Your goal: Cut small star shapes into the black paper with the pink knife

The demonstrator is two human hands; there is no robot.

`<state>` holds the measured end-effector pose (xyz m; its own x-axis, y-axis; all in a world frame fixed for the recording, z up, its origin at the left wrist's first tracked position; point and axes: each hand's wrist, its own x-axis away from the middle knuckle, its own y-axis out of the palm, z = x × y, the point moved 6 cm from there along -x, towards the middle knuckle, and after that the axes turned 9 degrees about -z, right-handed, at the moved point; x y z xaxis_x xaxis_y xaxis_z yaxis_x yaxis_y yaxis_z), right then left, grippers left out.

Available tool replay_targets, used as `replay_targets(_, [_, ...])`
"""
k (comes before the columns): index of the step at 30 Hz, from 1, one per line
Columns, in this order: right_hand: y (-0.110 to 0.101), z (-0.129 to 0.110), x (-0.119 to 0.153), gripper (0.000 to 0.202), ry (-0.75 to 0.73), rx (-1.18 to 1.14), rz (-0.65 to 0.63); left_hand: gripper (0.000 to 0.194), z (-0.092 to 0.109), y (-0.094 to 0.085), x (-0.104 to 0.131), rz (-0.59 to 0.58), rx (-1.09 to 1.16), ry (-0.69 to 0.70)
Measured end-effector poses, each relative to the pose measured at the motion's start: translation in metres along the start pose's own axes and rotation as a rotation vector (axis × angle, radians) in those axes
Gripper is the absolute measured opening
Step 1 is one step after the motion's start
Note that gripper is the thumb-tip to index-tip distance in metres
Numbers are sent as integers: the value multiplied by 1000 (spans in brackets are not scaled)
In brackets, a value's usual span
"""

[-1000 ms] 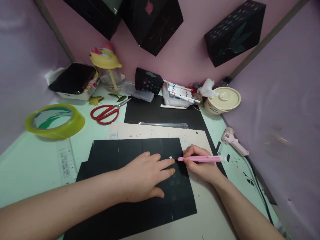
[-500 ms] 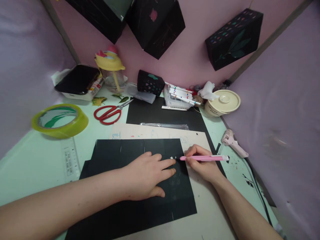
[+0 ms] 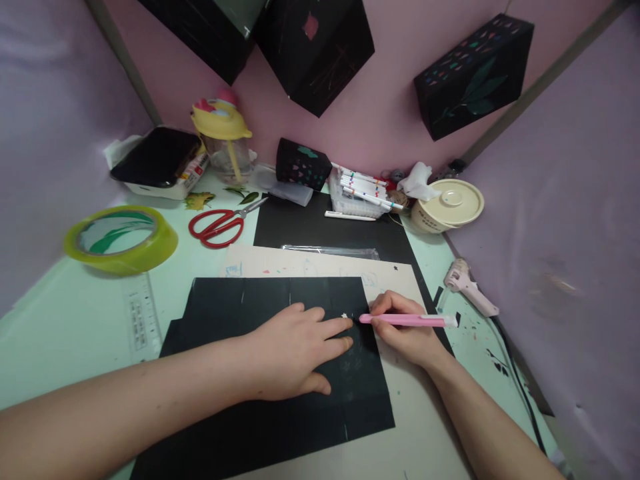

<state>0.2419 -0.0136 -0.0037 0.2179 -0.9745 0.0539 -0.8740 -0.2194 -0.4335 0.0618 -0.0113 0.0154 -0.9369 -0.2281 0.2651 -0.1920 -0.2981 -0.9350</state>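
Note:
A sheet of black card [image 3: 240, 427] lies over pale paper. My left hand [image 3: 300, 350] rests flat on it with fingers spread. At the card's right side, my right hand [image 3: 403, 330] pinches a slim pink craft knife [image 3: 407, 321] like a pen. Its tip points left, at the card just beyond my left fingertips; the blade itself is too small to make out. Beside the tip are a small white star shape [image 3: 345, 316] and a tiny light mark. Faint drawn outlines show on the card below them.
Behind the card are red scissors [image 3: 217, 227], markers in a clear box [image 3: 363, 193], and a lidded cream bowl [image 3: 447, 207]. Wide tape [image 3: 120, 260] and a ruler [image 3: 140, 320] lie left, a pink glue gun [image 3: 470, 287] right. Black decorated boxes [image 3: 475, 77] hang above.
The craft knife's tip has shifted very slightly beside the tiny mark, which looks thinner. My left hand keeps its place on the card. The whole view has moved a little.

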Motion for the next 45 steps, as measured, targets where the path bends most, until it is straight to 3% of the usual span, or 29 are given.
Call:
replay_targets(21, [0, -6, -1, 13, -46, 5, -44, 61, -1, 1, -1, 14, -11, 2])
replay_targets(29, [-11, -13, -4, 7, -147, 13, -38, 59, -1, -1, -1, 11, -23, 1])
replay_targets(35, [-16, -9, -1, 15, -34, -25, -47, 59, 0, 0, 0, 20, -40, 11])
replay_targets(38, [-15, -10, 0, 14, -68, -59, -80, 59, 0, 0, 1, 27, -42, 7])
replay_targets(41, [-18, -10, 0, 14, -90, -62, -39, 59, 0, 0, 0, 33, -36, 8])
replay_targets(45, [-20, -5, 1, 9, 9, -46, 2, 59, 0, 0, 1, 34, -38, 12])
